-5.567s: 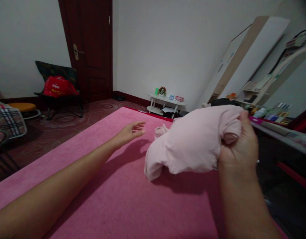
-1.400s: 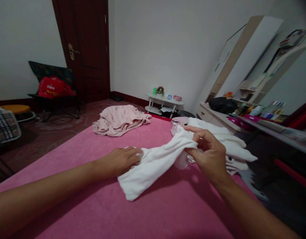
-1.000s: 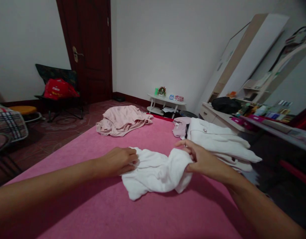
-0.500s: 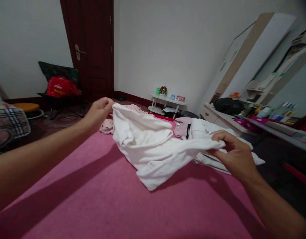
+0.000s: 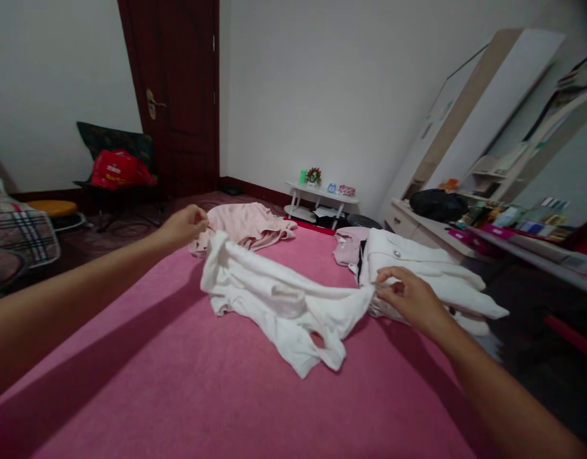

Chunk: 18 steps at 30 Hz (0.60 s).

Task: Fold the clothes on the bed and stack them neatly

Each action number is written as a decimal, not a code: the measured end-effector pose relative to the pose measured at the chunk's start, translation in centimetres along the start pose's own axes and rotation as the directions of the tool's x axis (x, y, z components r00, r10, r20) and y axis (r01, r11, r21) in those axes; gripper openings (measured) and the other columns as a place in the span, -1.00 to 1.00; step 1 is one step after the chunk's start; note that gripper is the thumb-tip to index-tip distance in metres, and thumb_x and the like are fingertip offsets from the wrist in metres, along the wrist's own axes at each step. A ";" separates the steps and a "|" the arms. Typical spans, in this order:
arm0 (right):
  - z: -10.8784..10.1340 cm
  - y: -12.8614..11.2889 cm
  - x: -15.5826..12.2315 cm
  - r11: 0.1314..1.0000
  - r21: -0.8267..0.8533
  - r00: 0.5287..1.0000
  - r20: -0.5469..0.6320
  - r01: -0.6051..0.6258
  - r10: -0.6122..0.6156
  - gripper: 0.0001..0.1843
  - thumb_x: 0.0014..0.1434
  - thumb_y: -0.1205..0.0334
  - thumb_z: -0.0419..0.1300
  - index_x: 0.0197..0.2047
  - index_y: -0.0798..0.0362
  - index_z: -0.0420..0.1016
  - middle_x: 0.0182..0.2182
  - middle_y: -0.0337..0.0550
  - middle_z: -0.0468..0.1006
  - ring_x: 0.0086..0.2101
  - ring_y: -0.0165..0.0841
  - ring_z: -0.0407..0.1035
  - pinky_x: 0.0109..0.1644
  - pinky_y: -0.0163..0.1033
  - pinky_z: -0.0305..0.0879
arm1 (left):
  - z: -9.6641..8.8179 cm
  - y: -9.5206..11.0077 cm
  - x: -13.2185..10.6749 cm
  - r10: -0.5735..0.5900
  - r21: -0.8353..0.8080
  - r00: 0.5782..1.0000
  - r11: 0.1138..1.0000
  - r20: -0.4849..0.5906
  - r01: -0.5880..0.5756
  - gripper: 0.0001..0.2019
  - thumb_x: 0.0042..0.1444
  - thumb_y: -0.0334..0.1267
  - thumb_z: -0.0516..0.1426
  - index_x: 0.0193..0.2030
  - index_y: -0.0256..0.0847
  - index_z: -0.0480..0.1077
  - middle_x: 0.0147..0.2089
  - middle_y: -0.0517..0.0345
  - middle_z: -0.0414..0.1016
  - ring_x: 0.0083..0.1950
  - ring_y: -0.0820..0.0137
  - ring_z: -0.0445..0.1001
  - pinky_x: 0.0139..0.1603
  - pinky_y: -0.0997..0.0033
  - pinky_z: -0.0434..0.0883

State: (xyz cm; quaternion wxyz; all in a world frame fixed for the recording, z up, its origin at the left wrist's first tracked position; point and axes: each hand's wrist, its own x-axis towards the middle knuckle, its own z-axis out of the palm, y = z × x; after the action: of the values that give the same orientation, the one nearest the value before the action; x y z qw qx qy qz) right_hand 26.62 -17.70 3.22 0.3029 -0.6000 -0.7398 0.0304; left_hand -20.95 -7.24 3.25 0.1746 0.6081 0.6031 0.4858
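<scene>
A crumpled white garment (image 5: 278,303) lies stretched across the pink bed cover (image 5: 188,389). My left hand (image 5: 184,224) is closed just above its far left end; the grip itself is hidden behind the fingers. On the right, my right hand (image 5: 408,299) pinches the garment's other end between thumb and fingers. Beyond my left hand a pale pink garment (image 5: 245,223) lies bunched at the bed's far edge. Right behind my right hand a white buttoned garment (image 5: 431,271) lies folded, with a small pink piece (image 5: 348,245) beside it.
A dark door (image 5: 178,95) and a chair holding a red bag (image 5: 118,169) stand at the back left. A small white table (image 5: 319,197) sits against the far wall. A cluttered dresser (image 5: 465,220) and shelves run along the right side. A plaid cloth (image 5: 16,226) hangs at left.
Both hands have come down and the white garment, held up in the air half a second ago, now rests spread on the bed. My right hand has moved left and lower.
</scene>
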 end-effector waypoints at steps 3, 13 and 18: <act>3.1 -0.7 0.0 0.994 -0.112 0.990 0.138 0.018 -0.002 -0.57 0.02 0.19 0.15 0.00 0.02 0.39 -0.03 -0.04 0.45 -0.22 -0.28 0.41 -0.11 -0.19 0.28 | 2.4 0.5 -1.2 0.180 0.185 0.966 0.959 0.187 -0.215 -0.74 -0.04 -0.14 0.14 -0.21 -0.21 0.34 -0.25 0.09 0.46 -0.24 0.29 0.46 -0.28 0.37 0.38; 5.8 -7.0 1.5 0.972 0.236 0.978 0.199 0.021 -0.069 -0.86 0.07 0.18 0.17 -0.40 0.08 0.44 -0.46 -0.22 0.47 -0.43 -0.37 0.34 -0.35 -0.30 0.21 | 8.5 6.0 -6.0 0.547 -0.015 0.668 0.779 0.504 -0.627 -0.35 0.03 -0.08 0.21 0.25 -0.20 0.17 0.25 -0.17 0.24 0.15 0.16 0.32 0.14 0.13 0.28; 0.2 -13.7 1.6 0.639 0.726 0.939 -0.344 0.254 0.017 -0.77 0.08 0.00 0.22 -0.33 -0.03 0.35 -0.42 -0.29 0.39 -0.47 -0.44 0.31 -0.42 -0.33 0.23 | 8.8 8.7 -7.9 0.498 -0.249 0.472 0.832 0.727 -0.495 -0.08 -0.21 0.03 0.34 0.30 -0.14 0.13 0.25 -0.07 0.29 0.18 0.08 0.32 0.14 0.15 0.31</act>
State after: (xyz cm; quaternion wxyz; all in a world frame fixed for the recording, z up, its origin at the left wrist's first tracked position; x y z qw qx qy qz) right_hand 14.43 -19.97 9.32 0.6433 -0.3629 -0.6371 0.2203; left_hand -7.45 -12.96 3.08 0.2662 0.9021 0.2665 0.2105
